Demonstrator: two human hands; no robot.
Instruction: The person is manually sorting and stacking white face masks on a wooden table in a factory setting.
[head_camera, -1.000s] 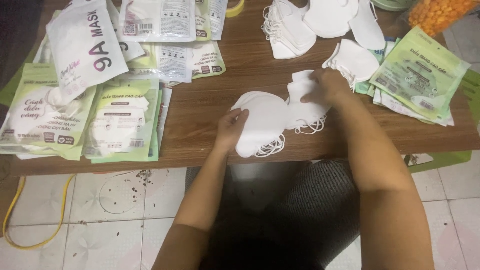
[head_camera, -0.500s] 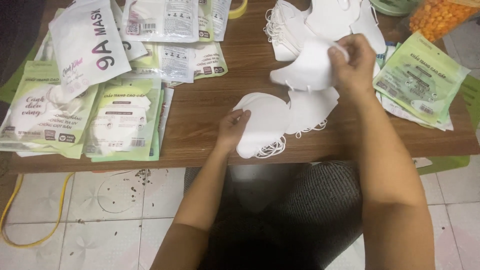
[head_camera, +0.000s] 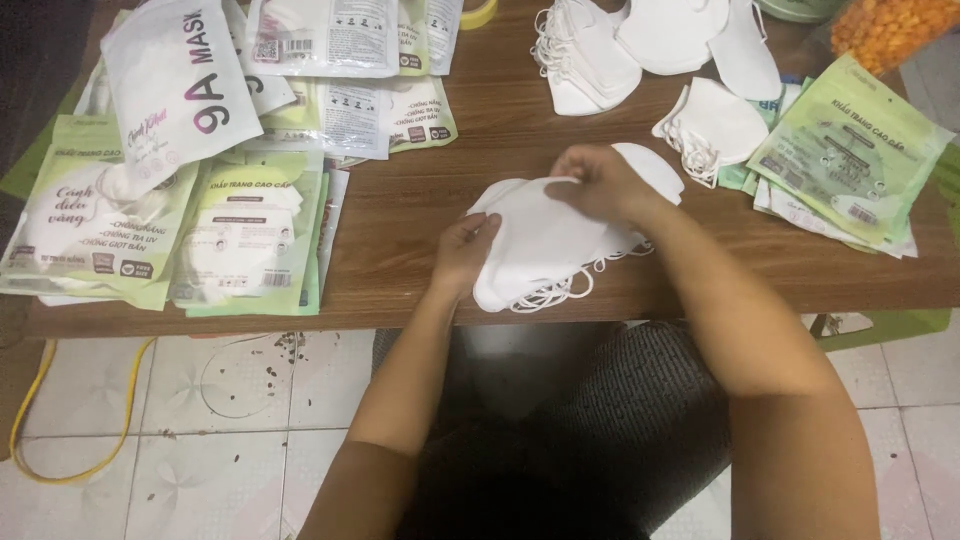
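Head view, looking down on a brown wooden table (head_camera: 470, 215). A stack of white face masks (head_camera: 545, 245) lies at the table's near edge, ear loops trailing off its lower right side. Left hand (head_camera: 465, 250) rests against the left edge of the stack, fingers curled onto it, thumb up. Right hand (head_camera: 600, 182) sits on top of the stack at its far side, fingers pinching the upper edge of the topmost mask; another white mask shows just behind this hand.

Left of the stack: green-and-white mask packages (head_camera: 245, 235) overlapping along the near edge of the table, with a white pouch (head_camera: 175, 85) lying over them farther back. Beyond the stack, at the far side: clear packages (head_camera: 330, 40). Far right of the stack: loose white masks in a heap (head_camera: 640, 45), one folded mask (head_camera: 715, 125) nearer, and green packages (head_camera: 850, 150) beside it. Below the table: tiled floor, yellow cable (head_camera: 80, 440) at left.
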